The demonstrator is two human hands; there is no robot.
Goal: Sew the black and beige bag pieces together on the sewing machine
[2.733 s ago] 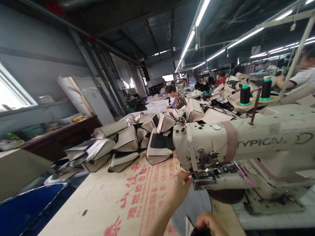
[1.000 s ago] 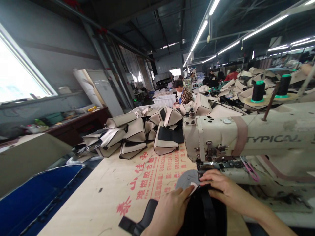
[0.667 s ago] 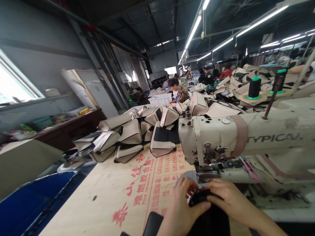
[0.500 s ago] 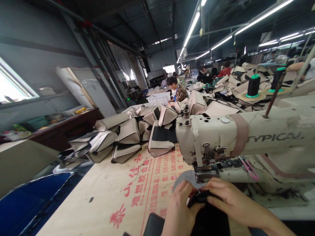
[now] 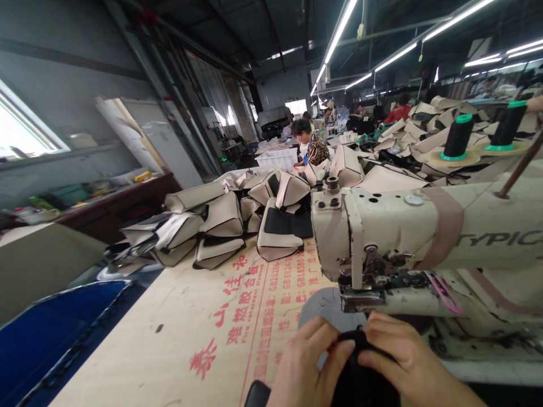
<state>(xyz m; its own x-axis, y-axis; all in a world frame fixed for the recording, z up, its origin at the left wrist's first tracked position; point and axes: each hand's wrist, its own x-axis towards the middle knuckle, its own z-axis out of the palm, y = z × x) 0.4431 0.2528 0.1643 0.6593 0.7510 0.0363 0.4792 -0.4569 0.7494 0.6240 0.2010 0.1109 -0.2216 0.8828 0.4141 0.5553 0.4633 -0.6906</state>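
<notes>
One head view: left hand [image 5: 303,359] and right hand [image 5: 401,356] both pinching the far edge of a black fabric piece [image 5: 365,384], which sits between them, near side of the sewing machine [image 5: 390,226]. Looks soft, kinda bunched up there.

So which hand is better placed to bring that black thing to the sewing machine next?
Probably the right hand: it looks nearer the working end of the sewing machine, while the left hand sits farther left, by the grey disc. Both pinch the black piece.
</notes>
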